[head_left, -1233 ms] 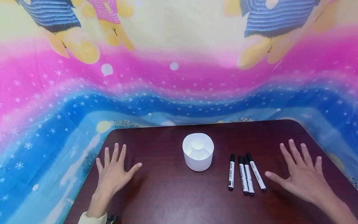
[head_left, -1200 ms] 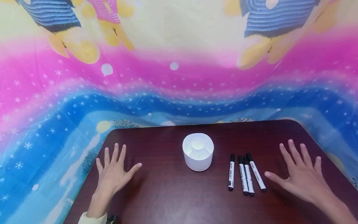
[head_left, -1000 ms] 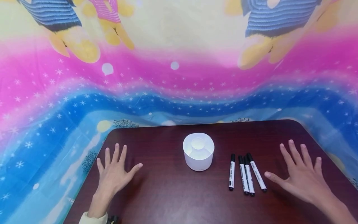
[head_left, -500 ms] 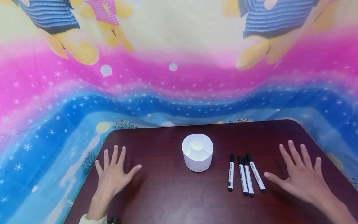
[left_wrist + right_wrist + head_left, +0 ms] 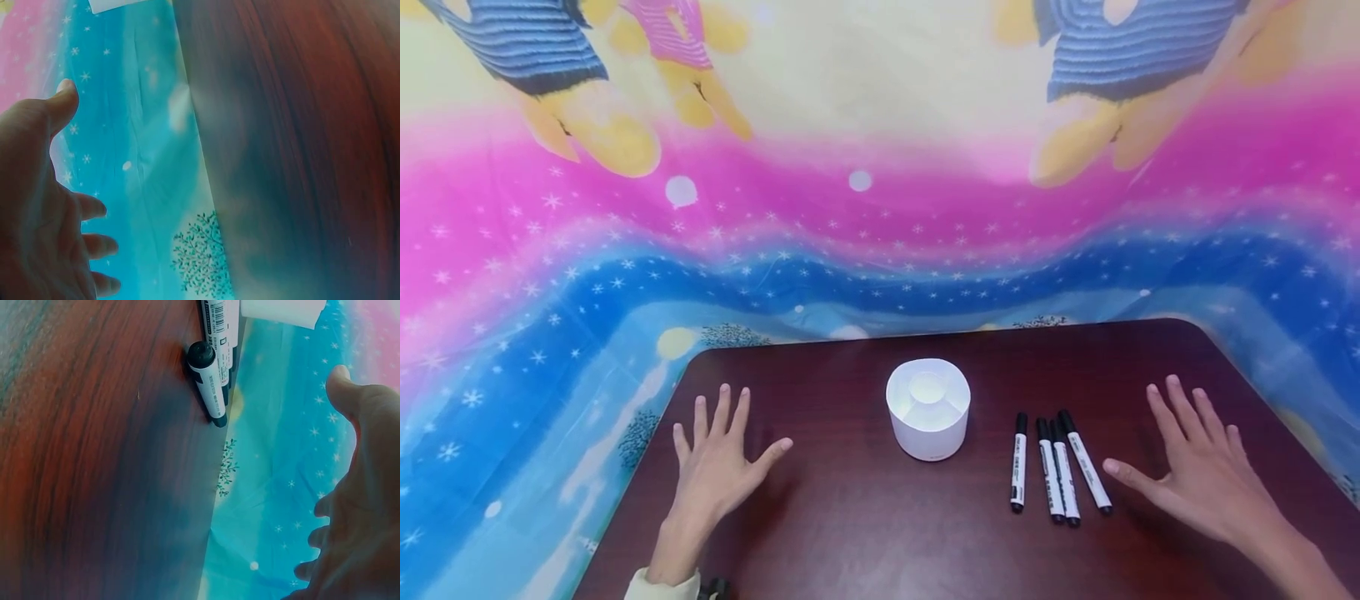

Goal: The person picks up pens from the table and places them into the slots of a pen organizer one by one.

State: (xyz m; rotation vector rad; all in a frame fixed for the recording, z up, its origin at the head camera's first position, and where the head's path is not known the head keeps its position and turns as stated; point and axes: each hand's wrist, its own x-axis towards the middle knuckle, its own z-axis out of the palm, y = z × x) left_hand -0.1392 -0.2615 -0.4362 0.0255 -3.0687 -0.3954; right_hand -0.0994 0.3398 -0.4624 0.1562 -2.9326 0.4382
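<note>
My left hand [image 5: 718, 475] is spread over the left side of the table, holding nothing. On the right my right hand [image 5: 1206, 479] is spread too, its thumb pointing at the nearest marker. Several white markers with black caps lie left of that hand: one marker [image 5: 1018, 462] apart, two side by side, and a slanted marker [image 5: 1086, 462] closest to the thumb. A white round holder [image 5: 931, 429] with inner compartments stands between the hands, toward the back. In the right wrist view the slanted marker [image 5: 209, 387] shows near the top, away from the fingers.
The dark wood table [image 5: 850, 533] has rounded far corners. Behind it and along its sides hangs a printed cloth [image 5: 820, 225] with pink and blue bands. A dark object [image 5: 715, 588] sits beside the left cuff [image 5: 662, 585].
My left hand has shifted slightly right, and my right hand slightly left with its fingers turned a little inward. The markers and the holder stay in place; the head view has shifted slightly.
</note>
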